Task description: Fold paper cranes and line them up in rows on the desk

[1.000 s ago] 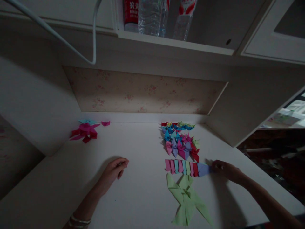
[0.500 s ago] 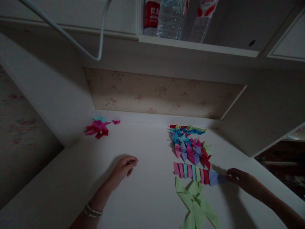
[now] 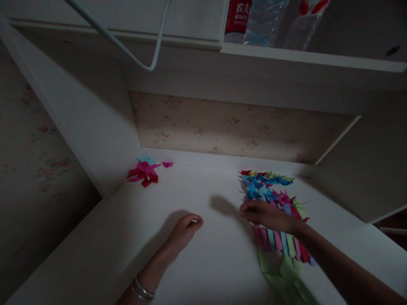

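Note:
My left hand (image 3: 186,231) hovers over the white desktop (image 3: 203,262), its fingers curled and nothing showing in them. Higher and to the right, my right hand (image 3: 267,215) is raised over folded paper pieces, fingers bent inward with no paper visible between them. Behind it lie colourful origami cranes (image 3: 259,190) in rows. Below it a row of narrow folded paper strips (image 3: 282,243) is partly covered by my forearm. A large pale green folded paper (image 3: 282,273) lies nearest me, its right part blurred.
Pink, red and turquoise folded papers (image 3: 144,171) sit at the far left corner, with a small magenta piece (image 3: 167,164) beside them. Overhead is a shelf (image 3: 314,59) with plastic bottles (image 3: 265,23). A white bent tube (image 3: 127,53) hangs in front of the cabinet.
My right hand has let go of the purple piece at the strip row's right end and moved left, over the papers. My left hand stays curled. The view has shifted left.

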Tool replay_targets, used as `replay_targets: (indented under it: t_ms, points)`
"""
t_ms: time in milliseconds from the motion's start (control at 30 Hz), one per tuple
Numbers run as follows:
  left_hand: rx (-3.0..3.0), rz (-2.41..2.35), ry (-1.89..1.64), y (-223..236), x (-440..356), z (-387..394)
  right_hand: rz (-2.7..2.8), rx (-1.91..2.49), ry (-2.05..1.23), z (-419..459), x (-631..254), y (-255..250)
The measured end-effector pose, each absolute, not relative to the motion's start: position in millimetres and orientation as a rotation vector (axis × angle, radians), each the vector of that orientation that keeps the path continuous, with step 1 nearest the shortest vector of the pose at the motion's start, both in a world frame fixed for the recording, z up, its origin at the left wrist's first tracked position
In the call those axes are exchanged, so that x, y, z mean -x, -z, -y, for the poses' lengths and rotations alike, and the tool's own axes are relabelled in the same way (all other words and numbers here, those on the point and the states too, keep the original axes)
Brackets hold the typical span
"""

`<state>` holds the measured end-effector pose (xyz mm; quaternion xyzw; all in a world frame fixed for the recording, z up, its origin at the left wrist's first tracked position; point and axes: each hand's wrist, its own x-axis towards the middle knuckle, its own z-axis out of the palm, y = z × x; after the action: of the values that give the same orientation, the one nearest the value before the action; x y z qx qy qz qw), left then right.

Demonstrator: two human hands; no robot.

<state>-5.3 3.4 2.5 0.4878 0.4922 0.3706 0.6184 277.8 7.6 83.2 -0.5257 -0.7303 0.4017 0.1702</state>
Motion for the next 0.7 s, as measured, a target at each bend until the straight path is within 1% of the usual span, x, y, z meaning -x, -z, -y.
replay_targets:
  t_ms: [167, 367, 500, 700]
  points:
    - [-1.076, -1.128, -0.706, -2, 13, -11, 2.177, 1.399, -1.031, -122, -159, -41]
    - [-1.375, -1.141, -0.795, 5, 13, -19, 2.253, 1.472, -0.743, -227, -52, -6]
    - [-1.367, -1.113, -0.756, 15, 12, -26, 2.339, 1.465, -0.542, -266, -18, 2]
    - [-1.343, -1.123, -0.637, 19, 11, -35, 2.523, 1.405, -0.363, -297, -4, -6]
